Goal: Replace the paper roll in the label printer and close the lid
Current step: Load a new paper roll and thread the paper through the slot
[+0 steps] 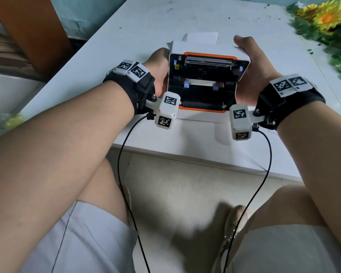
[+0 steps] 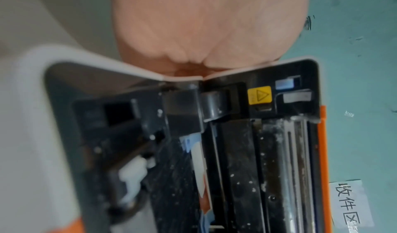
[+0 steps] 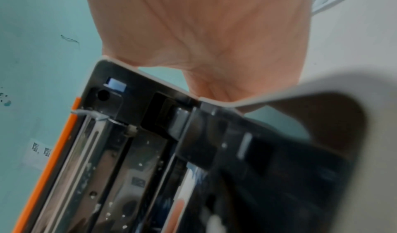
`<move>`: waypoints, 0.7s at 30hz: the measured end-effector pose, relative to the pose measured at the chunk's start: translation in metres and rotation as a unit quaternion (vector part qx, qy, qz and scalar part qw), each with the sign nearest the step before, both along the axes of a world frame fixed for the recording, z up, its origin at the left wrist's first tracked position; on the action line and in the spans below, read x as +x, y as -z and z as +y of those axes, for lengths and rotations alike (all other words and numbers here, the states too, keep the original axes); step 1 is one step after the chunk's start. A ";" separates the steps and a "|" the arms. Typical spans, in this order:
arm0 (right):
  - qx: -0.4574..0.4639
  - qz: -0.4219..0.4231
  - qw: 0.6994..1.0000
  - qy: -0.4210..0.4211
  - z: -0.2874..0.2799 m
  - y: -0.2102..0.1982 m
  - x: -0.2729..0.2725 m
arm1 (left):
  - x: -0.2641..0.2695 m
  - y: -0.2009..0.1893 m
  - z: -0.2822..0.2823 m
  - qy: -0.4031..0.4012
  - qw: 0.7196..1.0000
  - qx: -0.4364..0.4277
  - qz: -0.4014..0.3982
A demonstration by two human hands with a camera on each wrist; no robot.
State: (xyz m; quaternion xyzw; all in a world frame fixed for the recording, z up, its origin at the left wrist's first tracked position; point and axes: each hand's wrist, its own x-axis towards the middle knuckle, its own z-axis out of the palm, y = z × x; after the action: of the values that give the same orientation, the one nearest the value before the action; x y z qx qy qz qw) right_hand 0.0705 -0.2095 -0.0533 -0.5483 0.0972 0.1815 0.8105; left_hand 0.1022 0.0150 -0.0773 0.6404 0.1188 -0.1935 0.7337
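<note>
A white label printer (image 1: 200,117) with orange trim sits near the table's front edge. Its lid (image 1: 208,63) is tilted up and shows its black inside. A strip of white paper (image 1: 201,82) lies between two blue guides in the compartment. My left hand (image 1: 159,64) holds the lid's left side, and the palm (image 2: 204,24) lies against the hinge. My right hand (image 1: 246,56) grips the right side with the thumb over the lid's white back. The right palm (image 3: 204,33) touches the lid edge (image 3: 150,80). The fingers of both hands are hidden behind the lid.
A white sheet (image 1: 202,37) lies on the table just behind the printer. Artificial sunflowers (image 1: 327,18) fill the far right corner. A small label with writing (image 2: 345,202) is stuck to the table. The table's front edge (image 1: 185,152) runs close to the printer.
</note>
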 end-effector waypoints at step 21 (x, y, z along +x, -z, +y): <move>-0.046 0.043 0.997 -0.037 -0.003 -0.002 0.002 | -0.001 0.000 0.000 0.016 1.000 -0.006 0.021</move>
State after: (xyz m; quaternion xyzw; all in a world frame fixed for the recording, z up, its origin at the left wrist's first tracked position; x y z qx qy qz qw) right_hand 0.0721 -0.2123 -0.0513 -0.5800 0.1200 0.2303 0.7722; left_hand 0.1013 0.0154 -0.0776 0.6339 0.1229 -0.2197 0.7313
